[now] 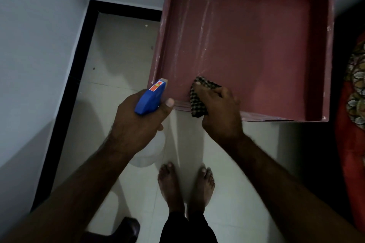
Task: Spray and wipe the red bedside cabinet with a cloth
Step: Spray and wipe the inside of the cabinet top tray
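Note:
The red bedside cabinet fills the upper right, seen from above, with raised edges around a recessed top that shows pale streaks on its left part. My right hand presses a black-and-white checked cloth against the cabinet's near edge, close to the near left corner. My left hand holds a spray bottle with a blue head, its nozzle pointing toward that corner. The bottle's translucent white body hangs below the hand.
Pale floor tiles run to the left of the cabinet, bordered by a black skirting and a white wall. Red patterned fabric lies along the right edge. My bare feet stand just before the cabinet. A dark object sits bottom left.

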`<state>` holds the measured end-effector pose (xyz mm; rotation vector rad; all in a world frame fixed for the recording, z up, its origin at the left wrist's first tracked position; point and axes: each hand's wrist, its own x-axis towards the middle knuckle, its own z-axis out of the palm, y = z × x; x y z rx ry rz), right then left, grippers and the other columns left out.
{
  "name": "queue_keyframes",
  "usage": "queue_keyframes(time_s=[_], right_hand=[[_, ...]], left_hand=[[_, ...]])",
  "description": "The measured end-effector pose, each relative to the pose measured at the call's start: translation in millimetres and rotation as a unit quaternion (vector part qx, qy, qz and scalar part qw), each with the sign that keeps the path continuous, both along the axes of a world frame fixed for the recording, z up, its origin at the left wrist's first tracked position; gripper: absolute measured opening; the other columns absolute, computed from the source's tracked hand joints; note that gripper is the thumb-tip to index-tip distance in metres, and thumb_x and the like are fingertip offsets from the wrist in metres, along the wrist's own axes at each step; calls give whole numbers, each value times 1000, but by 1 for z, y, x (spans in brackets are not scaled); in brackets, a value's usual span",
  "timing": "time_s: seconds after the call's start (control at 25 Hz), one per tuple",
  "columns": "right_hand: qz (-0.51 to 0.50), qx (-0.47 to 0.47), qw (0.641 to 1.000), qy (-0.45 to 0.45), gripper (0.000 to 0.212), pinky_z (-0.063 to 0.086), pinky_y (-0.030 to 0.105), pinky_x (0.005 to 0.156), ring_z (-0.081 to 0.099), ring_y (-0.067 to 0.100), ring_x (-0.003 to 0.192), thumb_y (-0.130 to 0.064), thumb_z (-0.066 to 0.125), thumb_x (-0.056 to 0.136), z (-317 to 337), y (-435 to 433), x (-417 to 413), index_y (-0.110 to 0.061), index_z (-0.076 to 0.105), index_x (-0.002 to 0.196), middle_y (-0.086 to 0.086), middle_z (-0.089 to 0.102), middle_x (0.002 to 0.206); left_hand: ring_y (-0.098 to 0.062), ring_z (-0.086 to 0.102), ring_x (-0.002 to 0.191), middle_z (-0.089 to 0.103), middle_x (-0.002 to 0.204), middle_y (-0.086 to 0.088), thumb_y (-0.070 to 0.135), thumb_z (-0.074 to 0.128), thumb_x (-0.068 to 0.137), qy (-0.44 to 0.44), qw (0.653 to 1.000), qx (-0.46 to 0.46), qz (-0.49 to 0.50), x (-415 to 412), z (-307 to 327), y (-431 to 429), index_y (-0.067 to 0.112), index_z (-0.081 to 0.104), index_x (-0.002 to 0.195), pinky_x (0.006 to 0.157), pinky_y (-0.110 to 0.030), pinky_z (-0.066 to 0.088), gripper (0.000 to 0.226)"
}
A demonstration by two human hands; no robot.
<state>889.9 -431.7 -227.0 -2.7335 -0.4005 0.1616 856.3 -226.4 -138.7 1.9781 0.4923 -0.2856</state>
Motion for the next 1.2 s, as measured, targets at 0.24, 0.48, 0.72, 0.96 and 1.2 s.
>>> queue_keyframes(time_s=[0.24,0.48,0.72,0.96,1.2], right_hand=[[-141,-8,990,5,94,43,46,94,49,35,118,3,64,61,1,-8,15,-28,49,149,-3,63,138],[12,1,1000,12,90,45,44,94,52,34,121,4,66,64,0,25,13,-28,51,147,-3,63,140],[-146,15,989,9,93,46,48,97,50,37,121,8,61,61,3,10,26,-22,51,148,0,59,144],[55,8,998,13,89,43,46,98,49,31,129,6,65,65,-2,36,20,-26,51,147,-6,56,148],[-89,-11,996,16,90,42,44,95,48,33,124,3,60,62,2,32,33,-27,51,147,-5,58,146]], left_hand=[[5,65,62,69,73,-5,59,59,78,2,999,11,-30,9,1,5,17,59,105,53,0,43,50],[-3,66,65,68,71,-7,57,61,78,-6,999,-14,-34,19,6,6,30,57,91,52,-2,44,30],[-1,65,60,67,70,-8,54,63,80,-19,998,-19,-48,28,7,11,28,57,89,50,-3,44,28],[-5,68,65,70,68,-3,62,62,78,-21,998,-17,-60,38,7,12,36,57,86,53,-4,45,27],[-5,68,62,70,67,-3,62,61,78,-27,998,-14,-63,47,7,16,27,61,87,53,-4,45,37]])
